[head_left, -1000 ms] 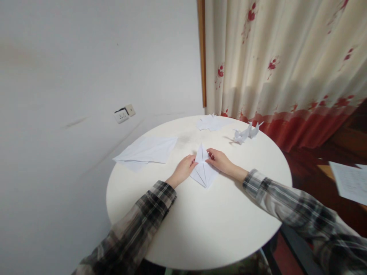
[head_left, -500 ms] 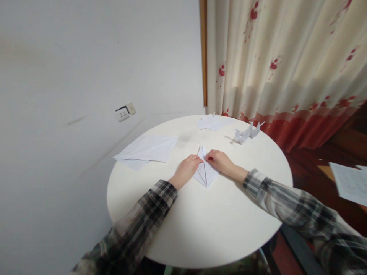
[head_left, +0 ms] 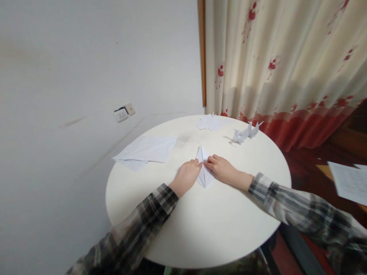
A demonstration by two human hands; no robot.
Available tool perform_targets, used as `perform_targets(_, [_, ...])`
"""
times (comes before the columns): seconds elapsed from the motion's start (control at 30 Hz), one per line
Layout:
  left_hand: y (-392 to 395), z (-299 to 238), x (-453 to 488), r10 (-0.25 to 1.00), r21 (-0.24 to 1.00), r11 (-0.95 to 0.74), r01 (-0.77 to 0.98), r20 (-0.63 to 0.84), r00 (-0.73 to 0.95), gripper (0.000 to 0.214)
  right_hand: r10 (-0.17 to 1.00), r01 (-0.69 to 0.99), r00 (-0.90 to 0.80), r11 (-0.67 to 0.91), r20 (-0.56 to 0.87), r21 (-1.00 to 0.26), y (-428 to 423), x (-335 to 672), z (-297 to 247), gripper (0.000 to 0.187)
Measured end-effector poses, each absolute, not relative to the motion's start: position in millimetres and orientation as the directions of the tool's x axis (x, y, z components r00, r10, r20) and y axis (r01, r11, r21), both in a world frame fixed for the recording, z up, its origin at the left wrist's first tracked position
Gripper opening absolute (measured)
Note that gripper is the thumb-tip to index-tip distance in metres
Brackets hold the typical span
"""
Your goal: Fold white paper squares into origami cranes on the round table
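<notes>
A white sheet of origami paper, folded into a narrow diamond with a crease line down its middle, lies flat on the round white table. On its left edge is my left hand, fingers closed and the thumb at the centre line. From the other side my right hand pinches the right edge, its fingertips close to the left thumb at the middle. Both hands cover parts of the side corners. The diamond's top tip and bottom point show between them.
Loose white sheets overlap at the table's left edge. More paper pieces lie at the back. Folded paper cranes stand at the back right. A wall with a socket is left, a curtain behind, printed sheets at right.
My right hand has brought the paper's right edge inward, so its fingertips now meet the centre line near my left thumb. The diamond looks narrower on the right. My left hand has barely shifted.
</notes>
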State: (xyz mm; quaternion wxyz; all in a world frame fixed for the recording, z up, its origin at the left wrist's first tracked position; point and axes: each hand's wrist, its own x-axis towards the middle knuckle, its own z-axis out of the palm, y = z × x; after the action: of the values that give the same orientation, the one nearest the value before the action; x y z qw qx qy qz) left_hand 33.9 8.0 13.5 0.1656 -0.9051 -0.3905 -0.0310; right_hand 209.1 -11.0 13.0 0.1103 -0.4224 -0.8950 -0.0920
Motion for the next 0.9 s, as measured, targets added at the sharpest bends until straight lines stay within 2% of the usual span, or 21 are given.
perform_targets(0.5, [5.5,10.7,38.0,0.737,-0.317,-0.602,0.733,0.133,0.662,0.032,0.838,0.859,-0.510,0.483,0.193,0.173,-18.4,198.9,15.5,0.015])
perform_targets(0.9, [-2.0,17.1,45.8,0.753,-0.316,-0.583,0.749,0.137,0.644,0.037,0.845,0.864,-0.497,0.461,0.199,0.200,-20.6,191.2,18.9,0.019])
